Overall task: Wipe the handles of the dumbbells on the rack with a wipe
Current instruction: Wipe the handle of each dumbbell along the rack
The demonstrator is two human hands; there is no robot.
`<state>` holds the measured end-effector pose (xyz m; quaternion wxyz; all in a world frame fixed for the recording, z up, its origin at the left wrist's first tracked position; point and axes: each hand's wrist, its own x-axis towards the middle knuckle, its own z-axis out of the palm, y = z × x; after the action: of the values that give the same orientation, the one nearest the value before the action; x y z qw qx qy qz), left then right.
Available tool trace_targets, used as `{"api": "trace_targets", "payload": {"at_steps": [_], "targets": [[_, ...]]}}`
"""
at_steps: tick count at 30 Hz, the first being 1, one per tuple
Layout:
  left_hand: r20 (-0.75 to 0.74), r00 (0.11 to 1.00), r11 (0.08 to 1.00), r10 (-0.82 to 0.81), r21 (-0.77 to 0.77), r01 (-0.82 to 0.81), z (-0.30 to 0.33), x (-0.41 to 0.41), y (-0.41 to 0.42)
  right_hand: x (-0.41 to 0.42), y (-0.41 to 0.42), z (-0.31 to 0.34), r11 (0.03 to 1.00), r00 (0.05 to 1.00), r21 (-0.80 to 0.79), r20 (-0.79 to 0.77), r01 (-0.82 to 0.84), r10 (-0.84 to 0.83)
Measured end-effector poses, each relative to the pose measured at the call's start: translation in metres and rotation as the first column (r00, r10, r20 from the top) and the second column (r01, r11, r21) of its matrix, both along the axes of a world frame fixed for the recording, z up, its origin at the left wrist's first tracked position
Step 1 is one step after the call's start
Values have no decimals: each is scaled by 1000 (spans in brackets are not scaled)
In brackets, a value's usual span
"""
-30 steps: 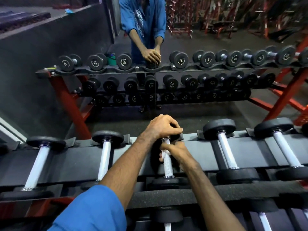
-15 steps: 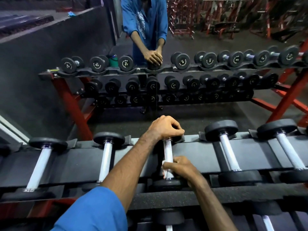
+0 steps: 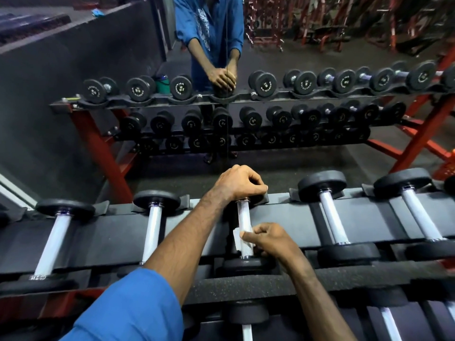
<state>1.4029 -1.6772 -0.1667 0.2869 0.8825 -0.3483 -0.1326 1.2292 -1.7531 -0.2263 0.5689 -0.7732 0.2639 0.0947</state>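
Observation:
A row of black dumbbells with silver handles lies across the top tier of the rack (image 3: pixel 283 217). On the middle dumbbell (image 3: pixel 244 217), my left hand (image 3: pixel 240 183) grips the far weight head from above. My right hand (image 3: pixel 267 239) pinches a white wipe (image 3: pixel 237 238) round the near end of that silver handle, just above the near weight head (image 3: pixel 248 265). Part of the wipe sticks out to the left of the handle.
Neighbouring dumbbells lie to the left (image 3: pixel 154 225) and right (image 3: pixel 333 222) on the same tier. A lower tier with more handles (image 3: pixel 247 332) runs along the bottom. A mirror ahead reflects the rack and a person in a blue shirt (image 3: pixel 209 33).
My right hand has slid the wipe down the handle from its upper part toward the near weight head. My left hand has stayed on the far head.

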Motion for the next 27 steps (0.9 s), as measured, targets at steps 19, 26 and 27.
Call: {"api": "trace_targets", "payload": {"at_steps": [19, 26, 27], "targets": [[-25, 1000, 1000, 3, -17, -4, 0, -2, 0, -6, 21, 21, 807, 963, -586, 171, -69, 206], [-18, 1000, 1000, -9, -14, 8, 2, -2, 0, 11, 18, 25, 796, 941, -606, 282, 22, 188], [-21, 1000, 1000, -8, -16, 8, 2, -2, 1, 12, 18, 25, 782, 931, -623, 301, 27, 207]]}}
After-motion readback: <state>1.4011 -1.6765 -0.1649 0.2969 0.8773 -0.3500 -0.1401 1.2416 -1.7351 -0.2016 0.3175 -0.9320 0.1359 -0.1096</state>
